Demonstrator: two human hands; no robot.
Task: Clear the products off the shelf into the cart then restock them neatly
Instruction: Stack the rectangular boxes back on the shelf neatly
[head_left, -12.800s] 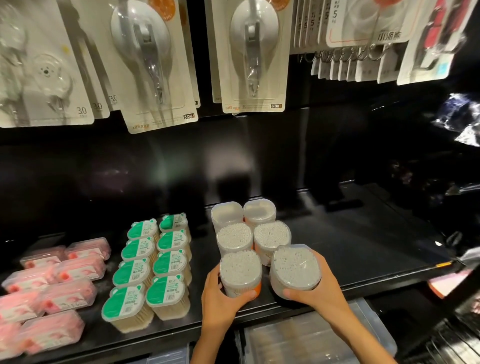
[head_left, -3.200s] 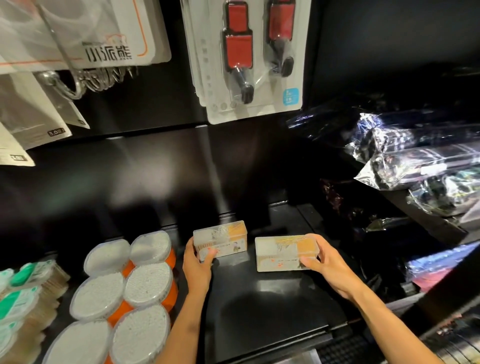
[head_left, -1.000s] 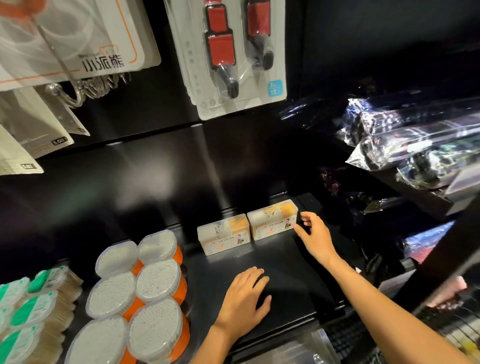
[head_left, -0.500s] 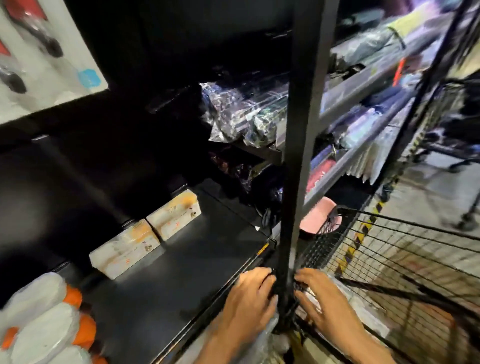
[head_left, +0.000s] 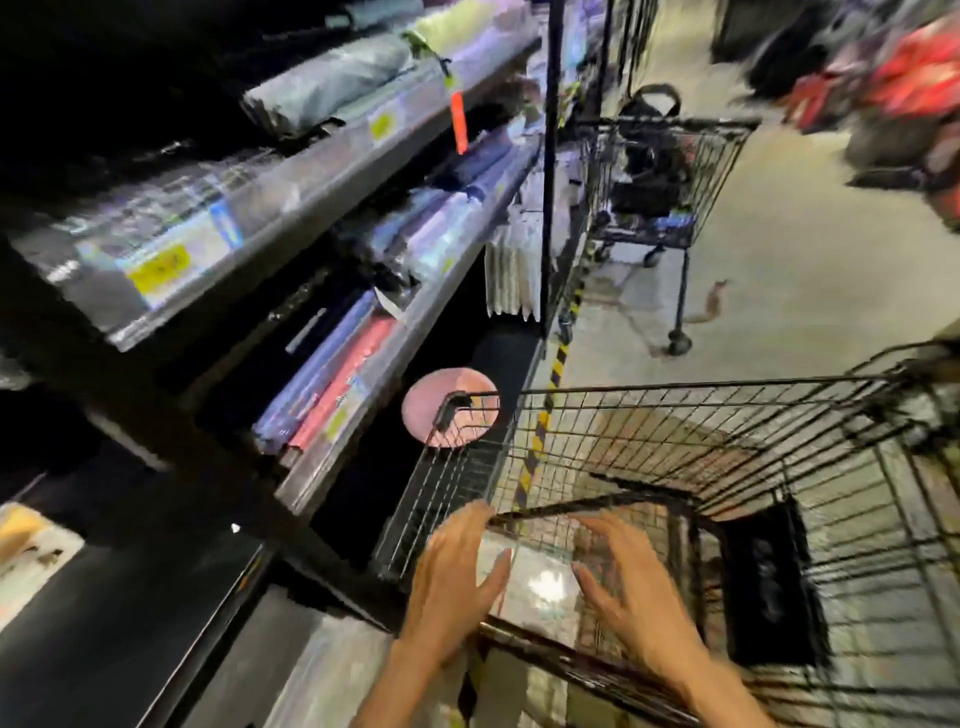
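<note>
The black wire cart (head_left: 675, 387) stands to the right of the shelf. My left hand (head_left: 452, 577) and my right hand (head_left: 634, 597) hover over its near corner, fingers spread and nothing held. Between and under them lie pale, glossy packs (head_left: 540, 587) in the cart, too blurred to identify. At the far left edge, a white and orange box (head_left: 26, 551) rests on the dark shelf board (head_left: 130, 623). The view is blurred by motion.
Grey shelves (head_left: 332, 171) with wrapped packs run along the left, and a black upright post (head_left: 548, 171) stands beyond. A pink round thing (head_left: 449, 408) sits by the cart's far corner. A second cart (head_left: 660, 171) is parked down the aisle on the pale floor.
My view has swung right from the shelf to the cart. Both hands left the shelf's front edge and are now spread over the cart's near corner.
</note>
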